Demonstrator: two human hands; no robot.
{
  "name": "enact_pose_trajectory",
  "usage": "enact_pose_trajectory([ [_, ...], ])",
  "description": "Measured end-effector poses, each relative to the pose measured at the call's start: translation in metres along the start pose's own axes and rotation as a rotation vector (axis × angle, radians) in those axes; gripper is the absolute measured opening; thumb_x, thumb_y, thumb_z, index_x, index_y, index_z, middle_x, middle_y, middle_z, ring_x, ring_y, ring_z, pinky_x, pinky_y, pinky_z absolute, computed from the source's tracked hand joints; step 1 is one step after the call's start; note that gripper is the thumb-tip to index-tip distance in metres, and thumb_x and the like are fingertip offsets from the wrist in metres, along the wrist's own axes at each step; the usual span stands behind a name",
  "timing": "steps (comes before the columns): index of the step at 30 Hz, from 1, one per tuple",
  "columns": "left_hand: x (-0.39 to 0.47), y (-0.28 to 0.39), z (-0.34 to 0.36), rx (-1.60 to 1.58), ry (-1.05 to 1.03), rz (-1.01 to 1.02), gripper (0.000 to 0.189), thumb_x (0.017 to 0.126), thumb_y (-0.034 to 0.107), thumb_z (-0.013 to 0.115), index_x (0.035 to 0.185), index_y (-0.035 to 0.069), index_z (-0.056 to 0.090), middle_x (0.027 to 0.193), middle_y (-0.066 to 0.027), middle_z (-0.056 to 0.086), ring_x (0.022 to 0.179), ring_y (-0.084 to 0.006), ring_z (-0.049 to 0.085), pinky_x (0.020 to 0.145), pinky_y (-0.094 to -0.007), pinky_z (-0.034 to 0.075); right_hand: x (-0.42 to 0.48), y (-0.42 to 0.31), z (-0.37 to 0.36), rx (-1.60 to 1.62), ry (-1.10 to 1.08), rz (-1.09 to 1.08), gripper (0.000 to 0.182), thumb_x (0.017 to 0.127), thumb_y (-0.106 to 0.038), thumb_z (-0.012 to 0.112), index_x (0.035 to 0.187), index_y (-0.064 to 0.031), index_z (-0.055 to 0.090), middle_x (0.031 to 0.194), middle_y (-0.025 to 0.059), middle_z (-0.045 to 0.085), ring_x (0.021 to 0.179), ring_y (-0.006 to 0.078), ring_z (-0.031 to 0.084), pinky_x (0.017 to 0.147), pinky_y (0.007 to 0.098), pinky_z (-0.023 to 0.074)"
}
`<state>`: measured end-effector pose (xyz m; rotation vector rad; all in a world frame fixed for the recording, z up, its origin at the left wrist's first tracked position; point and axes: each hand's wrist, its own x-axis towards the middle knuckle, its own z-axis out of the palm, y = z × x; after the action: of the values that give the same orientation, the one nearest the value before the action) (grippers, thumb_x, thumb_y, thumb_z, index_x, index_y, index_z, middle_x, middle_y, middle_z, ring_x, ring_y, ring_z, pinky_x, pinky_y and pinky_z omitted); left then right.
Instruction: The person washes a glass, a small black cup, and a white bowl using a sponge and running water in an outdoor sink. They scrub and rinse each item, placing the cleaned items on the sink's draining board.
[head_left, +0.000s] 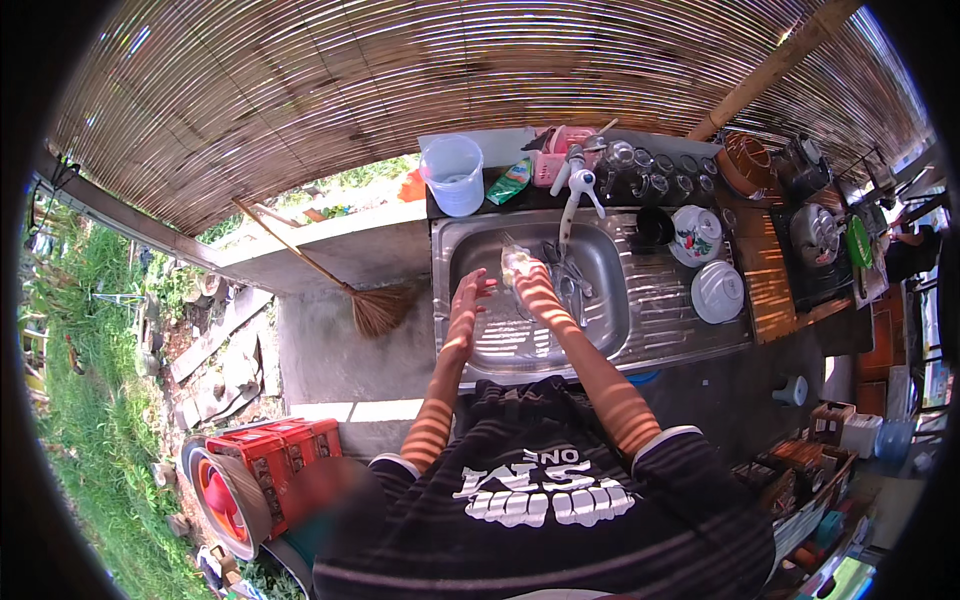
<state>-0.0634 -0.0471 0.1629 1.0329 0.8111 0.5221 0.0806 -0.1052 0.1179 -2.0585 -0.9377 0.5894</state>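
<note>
My right hand (534, 285) grips a pale, soapy-looking sponge (514, 262) over the left part of a stainless steel sink basin (491, 356). What look like fork tines (509, 238) stick out past the sponge; the rest of that piece is hidden. To the left, my left hand (470, 295) is held above the basin with fingers apart and nothing in it. Several pieces of metal cutlery (576, 281) lie in the basin, right of my right hand. A white faucet (571, 214) reaches over the basin's back edge; I cannot tell whether water runs.
Upturned bowls (717, 291) and a black cup (655, 226) stand on the ribbed drainboard (656, 334). Behind the sink are a clear plastic bucket (454, 180), a green packet (511, 182), a pink basket (551, 166) and several glass mugs (658, 185). A broom (381, 309) leans at left.
</note>
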Motion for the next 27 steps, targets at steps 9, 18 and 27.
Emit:
enact_pose_trajectory([
  [9,0.046,-0.008,0.045,-0.285,-0.009,0.095,0.025,0.091,0.028,0.051,0.089,0.004,0.056,0.087,-0.0089,0.064,0.073,-0.0155,0.06,0.066,-0.0284,0.049,-0.029,0.02,-0.023,-0.281,-0.331,-0.032,0.038,0.08,-0.034,0.056,0.104,-0.0041,0.058,0.095,0.0198,0.06,0.099,0.0324,0.054,0.086,0.0374,0.041],
  [18,0.082,-0.079,0.072,-0.487,0.321,-0.012,0.02,0.093,0.029,0.048,0.094,0.009,0.052,0.063,0.0,0.046,0.053,-0.0113,0.047,0.051,-0.0245,0.045,-0.067,0.091,-0.131,-0.357,-0.002,0.173,0.035,0.076,-0.022,0.064,0.107,-0.012,0.051,0.095,0.0167,0.061,0.091,0.0327,0.058,0.078,0.0407,0.0449],
  [27,0.109,-0.158,0.116,0.133,-0.16,-0.25,0.042,0.092,0.042,0.042,0.111,0.006,0.053,0.086,-0.0084,0.063,0.071,-0.0151,0.059,0.069,-0.028,0.046,-0.055,0.171,-0.198,-0.884,0.321,0.038,0.049,0.083,-0.031,0.052,0.126,-0.0073,0.046,0.129,0.0199,0.044,0.12,0.0362,0.04,0.101,0.0535,0.0232],
])
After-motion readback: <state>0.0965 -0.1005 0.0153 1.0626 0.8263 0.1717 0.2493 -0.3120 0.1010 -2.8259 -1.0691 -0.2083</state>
